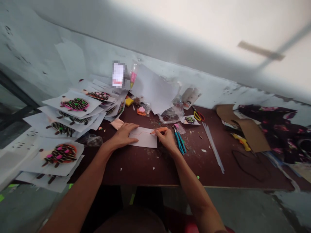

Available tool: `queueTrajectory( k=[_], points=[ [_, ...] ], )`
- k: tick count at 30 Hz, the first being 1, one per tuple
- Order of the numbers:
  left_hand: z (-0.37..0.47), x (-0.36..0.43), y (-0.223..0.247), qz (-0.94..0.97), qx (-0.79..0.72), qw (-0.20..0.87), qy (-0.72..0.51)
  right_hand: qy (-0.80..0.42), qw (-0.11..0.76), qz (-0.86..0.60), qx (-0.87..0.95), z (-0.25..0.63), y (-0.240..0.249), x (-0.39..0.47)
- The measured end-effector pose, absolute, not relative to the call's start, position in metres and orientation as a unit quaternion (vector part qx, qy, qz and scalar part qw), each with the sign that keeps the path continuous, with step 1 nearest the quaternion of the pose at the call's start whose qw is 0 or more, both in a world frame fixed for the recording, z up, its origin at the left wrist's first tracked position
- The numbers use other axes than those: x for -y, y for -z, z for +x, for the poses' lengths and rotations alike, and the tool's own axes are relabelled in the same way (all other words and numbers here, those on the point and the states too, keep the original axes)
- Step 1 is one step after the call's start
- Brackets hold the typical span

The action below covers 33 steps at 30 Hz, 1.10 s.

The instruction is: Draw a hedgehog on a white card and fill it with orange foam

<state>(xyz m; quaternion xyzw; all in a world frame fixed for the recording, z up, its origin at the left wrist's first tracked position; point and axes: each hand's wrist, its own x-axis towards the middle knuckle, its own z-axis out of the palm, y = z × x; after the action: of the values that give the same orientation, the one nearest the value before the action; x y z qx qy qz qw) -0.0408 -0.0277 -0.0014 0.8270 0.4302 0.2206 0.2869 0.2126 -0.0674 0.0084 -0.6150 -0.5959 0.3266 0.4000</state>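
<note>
A small white sheet of paper [145, 139] lies on the dark red table in front of me. My left hand [124, 134] rests on its left part with the thumb and fingers spread, pressing it flat. In my right hand [166, 137] an orange marker [159, 130] is gripped, its tip at the paper's right side. A thin orange line [143, 132] runs across the upper part of the sheet. Just right of that hand lies a pair of teal-handled scissors [179, 142]. Beside my left hand is a pale pink piece [117, 124].
Stacked sheets with hedgehog pictures [73, 105] crowd the left side. Behind are plastic bags [171, 115], red-yellow scissors [198, 116] and a hedgehog card [190, 120]. Clear glue sticks [213, 147], a yellow glue gun [241, 141] and brown cardboard [254, 136] lie to the right.
</note>
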Motion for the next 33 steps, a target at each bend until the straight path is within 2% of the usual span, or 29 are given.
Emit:
queueTrajectory(
  k=[22,33],
  points=[
    [-0.0398,0.0280,-0.0013,0.830,-0.434,0.281,-0.211,-0.299,0.391,-0.637,0.593,0.2143,-0.0099,0.0708],
    [-0.0401,0.0290,-0.0025,0.825,-0.429,0.295,-0.220,-0.326,0.388,-0.638,0.579,0.2114,-0.0148,0.0757]
  ],
)
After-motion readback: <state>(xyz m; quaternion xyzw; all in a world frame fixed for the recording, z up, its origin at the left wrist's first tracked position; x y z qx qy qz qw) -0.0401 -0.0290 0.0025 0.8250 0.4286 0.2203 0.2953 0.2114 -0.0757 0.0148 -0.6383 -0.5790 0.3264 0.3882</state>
